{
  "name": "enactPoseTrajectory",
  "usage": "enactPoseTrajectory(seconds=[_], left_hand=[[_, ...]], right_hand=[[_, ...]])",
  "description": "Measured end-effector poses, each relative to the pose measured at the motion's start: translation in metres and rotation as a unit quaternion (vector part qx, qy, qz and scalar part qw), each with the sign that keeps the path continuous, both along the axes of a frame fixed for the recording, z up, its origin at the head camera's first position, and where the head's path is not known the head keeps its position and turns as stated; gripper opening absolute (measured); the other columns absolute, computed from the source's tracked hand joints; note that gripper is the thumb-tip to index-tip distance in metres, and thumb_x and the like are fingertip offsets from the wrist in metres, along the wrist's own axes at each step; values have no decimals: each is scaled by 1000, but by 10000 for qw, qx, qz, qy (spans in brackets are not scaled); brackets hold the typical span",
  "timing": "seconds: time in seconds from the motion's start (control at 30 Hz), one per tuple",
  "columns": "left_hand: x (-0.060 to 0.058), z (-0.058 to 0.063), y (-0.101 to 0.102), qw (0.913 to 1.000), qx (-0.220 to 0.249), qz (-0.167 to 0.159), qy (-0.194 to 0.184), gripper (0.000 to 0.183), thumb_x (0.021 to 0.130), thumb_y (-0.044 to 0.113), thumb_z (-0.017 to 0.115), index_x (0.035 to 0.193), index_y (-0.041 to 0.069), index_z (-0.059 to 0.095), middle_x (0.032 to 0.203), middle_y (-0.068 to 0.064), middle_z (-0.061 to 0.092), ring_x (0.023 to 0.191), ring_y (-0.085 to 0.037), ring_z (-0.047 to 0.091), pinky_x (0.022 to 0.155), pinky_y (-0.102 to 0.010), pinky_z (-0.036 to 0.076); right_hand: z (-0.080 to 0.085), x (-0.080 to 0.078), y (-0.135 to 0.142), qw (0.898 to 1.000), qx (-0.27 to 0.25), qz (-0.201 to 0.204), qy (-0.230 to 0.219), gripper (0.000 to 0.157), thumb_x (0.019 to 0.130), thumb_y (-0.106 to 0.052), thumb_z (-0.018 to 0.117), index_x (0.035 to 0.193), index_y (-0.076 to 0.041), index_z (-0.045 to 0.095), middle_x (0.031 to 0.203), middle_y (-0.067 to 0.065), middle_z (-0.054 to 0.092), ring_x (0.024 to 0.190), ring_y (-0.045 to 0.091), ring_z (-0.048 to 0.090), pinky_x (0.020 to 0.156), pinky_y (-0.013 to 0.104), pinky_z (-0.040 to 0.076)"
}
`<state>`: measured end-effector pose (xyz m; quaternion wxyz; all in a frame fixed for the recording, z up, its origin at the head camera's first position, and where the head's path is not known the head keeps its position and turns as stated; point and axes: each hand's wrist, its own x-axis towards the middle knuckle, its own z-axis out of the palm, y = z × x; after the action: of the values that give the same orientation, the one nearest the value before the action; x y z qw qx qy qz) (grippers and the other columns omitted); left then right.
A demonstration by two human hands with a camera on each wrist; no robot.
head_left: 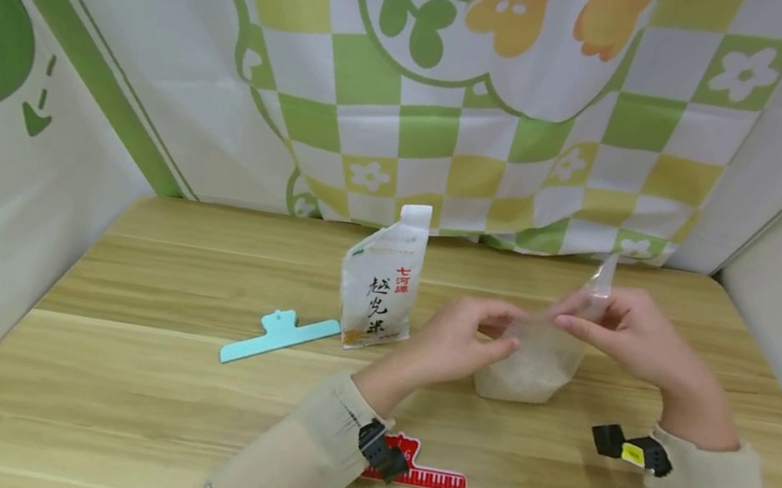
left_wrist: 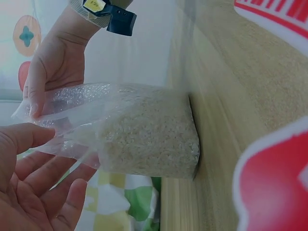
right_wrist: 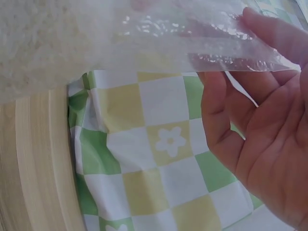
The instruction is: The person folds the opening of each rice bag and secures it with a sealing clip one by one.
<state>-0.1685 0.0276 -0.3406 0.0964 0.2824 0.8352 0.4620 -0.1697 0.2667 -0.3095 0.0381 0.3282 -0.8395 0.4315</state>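
A clear plastic bag of rice point(head_left: 531, 370) stands on the wooden table, its loose upper part drawn upward. My left hand point(head_left: 452, 342) pinches the near-left side of the plastic between thumb and fingers; in the left wrist view the thumb lies over the bag point(left_wrist: 149, 132) and the fingers sit behind it. On the other side, my right hand point(head_left: 638, 336) pinches the upper right of the bag's plastic. The right wrist view has the right hand's thumb point(right_wrist: 274, 33) in front of the film and its fingers curled behind. Rice fills the lower part.
A white printed paper packet point(head_left: 380, 289) stands left of the bag. Beside it lies a turquoise sealing clip point(head_left: 281, 337). A red clip with a piano-key pattern point(head_left: 439, 479) lies partly behind my left wrist. A checkered cloth point(head_left: 482, 140) hangs along the table's back edge.
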Motion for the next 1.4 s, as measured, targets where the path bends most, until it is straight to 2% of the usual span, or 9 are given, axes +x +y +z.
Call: enactPoseTrajectory(seconds=[0.1,0.23,0.37,0.53,0.8,0.9,1.07,1.27,1.4], left_hand=[[-1,-1,-1,10000,25,30,71,31,95,17,67,125,11,68,120,-5,72,108,-13,68,90,-18,52],[-1,0,-1,9999,-52,82,113,26,96,18,66,120,11,72,119,-5,73,106,-14,69,89,-19,52],[-2,0,-3,9999,-52,37,128,22,98,20,64,114,11,75,113,-4,75,98,-10,69,82,-17,52],[-4,0,-4,9998,2,-100,178,22,99,20,62,111,10,76,106,-4,76,73,-3,57,66,-15,46],[-4,0,-5,9999,20,-56,108,25,101,20,59,118,9,74,102,-6,75,59,-5,44,55,-18,38],[-4,0,-4,9998,123,46,136,23,99,19,61,117,10,74,104,-5,76,65,-3,54,58,-14,42],[-4,-2,-1,9976,550,420,100,13,93,14,70,105,10,74,103,-4,78,94,-7,73,75,-14,54],[-2,-2,1,9952,757,597,185,8,89,6,73,88,9,65,98,-8,78,89,-14,75,68,-15,55],[-2,-2,-1,9943,750,508,560,9,88,1,72,83,8,67,93,-7,77,80,-11,72,67,-14,54]], right_hand=[[-1,0,0,10000,-56,48,-3,15,89,10,65,92,-2,74,79,-9,70,51,2,36,45,26,35],[-1,-1,2,9998,-166,143,-22,15,92,10,61,97,1,73,79,-9,72,60,-2,54,59,15,48],[-3,-3,5,9980,-464,424,-21,19,92,13,58,102,5,71,90,-7,76,81,3,71,78,15,55],[-5,-6,7,9947,-727,724,2,22,91,17,56,103,6,71,93,-5,77,88,4,72,81,15,55],[-8,-10,6,9874,-1171,1059,-98,24,90,20,54,105,10,69,95,-1,78,90,8,74,81,18,56],[-9,-10,5,9851,-1311,1097,-174,23,91,20,53,106,11,67,94,1,78,89,9,74,81,19,56],[-9,-9,5,9869,-1332,882,-237,20,92,18,53,103,8,66,91,-2,76,85,7,72,79,17,56],[-12,-12,5,9813,-1555,1089,-317,21,93,19,50,103,9,66,93,1,77,87,11,73,77,22,57],[-13,-15,5,9726,-1790,1455,-279,24,93,20,48,104,9,66,95,5,77,89,14,73,77,24,58]])
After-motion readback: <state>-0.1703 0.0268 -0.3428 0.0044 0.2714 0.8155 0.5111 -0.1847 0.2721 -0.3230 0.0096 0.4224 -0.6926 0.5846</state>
